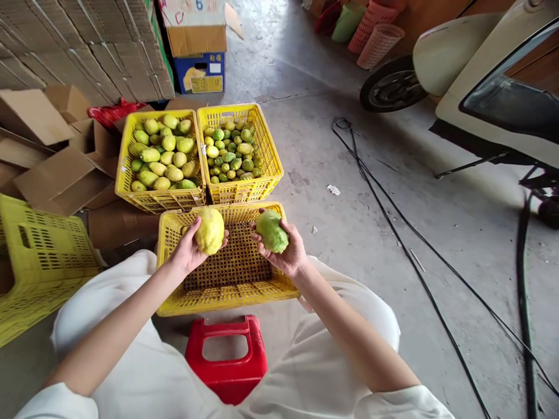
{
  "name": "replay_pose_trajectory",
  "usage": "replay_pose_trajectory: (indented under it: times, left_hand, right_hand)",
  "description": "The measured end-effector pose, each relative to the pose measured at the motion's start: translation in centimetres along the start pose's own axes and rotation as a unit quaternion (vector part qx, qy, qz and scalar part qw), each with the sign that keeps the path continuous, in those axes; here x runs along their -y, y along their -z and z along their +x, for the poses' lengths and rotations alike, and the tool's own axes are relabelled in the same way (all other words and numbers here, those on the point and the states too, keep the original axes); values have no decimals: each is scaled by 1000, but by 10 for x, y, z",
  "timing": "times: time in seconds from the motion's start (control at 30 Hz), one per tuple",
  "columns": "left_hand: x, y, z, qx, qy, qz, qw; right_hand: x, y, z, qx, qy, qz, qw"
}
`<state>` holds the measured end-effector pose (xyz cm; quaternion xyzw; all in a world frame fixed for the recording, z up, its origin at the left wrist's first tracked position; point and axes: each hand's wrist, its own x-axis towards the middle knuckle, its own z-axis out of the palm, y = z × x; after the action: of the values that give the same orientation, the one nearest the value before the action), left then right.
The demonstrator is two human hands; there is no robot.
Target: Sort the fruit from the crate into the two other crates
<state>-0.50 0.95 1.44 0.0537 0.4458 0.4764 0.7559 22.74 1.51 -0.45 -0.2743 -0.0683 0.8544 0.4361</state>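
My left hand (189, 249) is wrapped round a large yellow citron (210, 231) with bumpy skin. In my right hand (293, 251) lies a green citron (272, 231), gripped from below and the side. Both fruits are held up over a yellow plastic crate (227, 295), whose visible floor is bare. Behind it stand two more yellow crates: the left crate (159, 201) holds larger yellow-green fruits (168, 142), and the right crate (271, 157) holds smaller, greener ones (231, 152).
A red plastic stool (231, 372) stands between my knees. Another yellow crate (48, 244) and loose cardboard boxes (56, 174) crowd the left. Black cables (406, 233) cross the floor at right, near a parked white vehicle (463, 64). Plastic baskets (379, 43) stand farther back.
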Motion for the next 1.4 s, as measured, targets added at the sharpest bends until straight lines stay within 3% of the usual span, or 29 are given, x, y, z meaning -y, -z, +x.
replay_pose_trajectory:
  times: [0.13,0.3,0.47,0.57,0.63,0.73,0.83,1.0,1.13,1.27,1.4]
  left_hand:
    - [6,-1,4,-5,-6,12,1000]
    - [-4,-10,-3,1,19,-15,1000]
    - [-12,-12,-7,18,6,-60,998]
    - [-8,-11,-7,53,20,-62,996]
    - [-4,-10,-7,67,30,-49,996]
    - [1,-10,-7,48,31,-13,998]
    - [-2,-14,-9,13,28,-9,999]
    - [-20,-20,-17,-34,-2,-84,996]
    - [-23,-20,-19,-27,-29,-103,994]
    - [-11,-17,-9,-16,16,-66,998]
    - [-5,-13,-1,-62,48,-32,996]
  right_hand:
    - [-4,0,9,-18,-17,27,999]
    - [4,-6,9,-41,7,36,998]
    - [8,-8,2,24,48,27,998]
    - [5,-8,4,56,22,26,998]
    - [1,-6,8,46,-7,14,999]
    - [-3,-4,11,5,-37,7,999]
    - [0,-5,10,-10,-17,20,1000]
    - [9,-11,3,51,45,-47,997]
    - [7,-9,5,95,29,-60,993]
    - [-1,-6,12,112,3,-52,992]
    - [-4,-6,17,54,-7,-79,995]
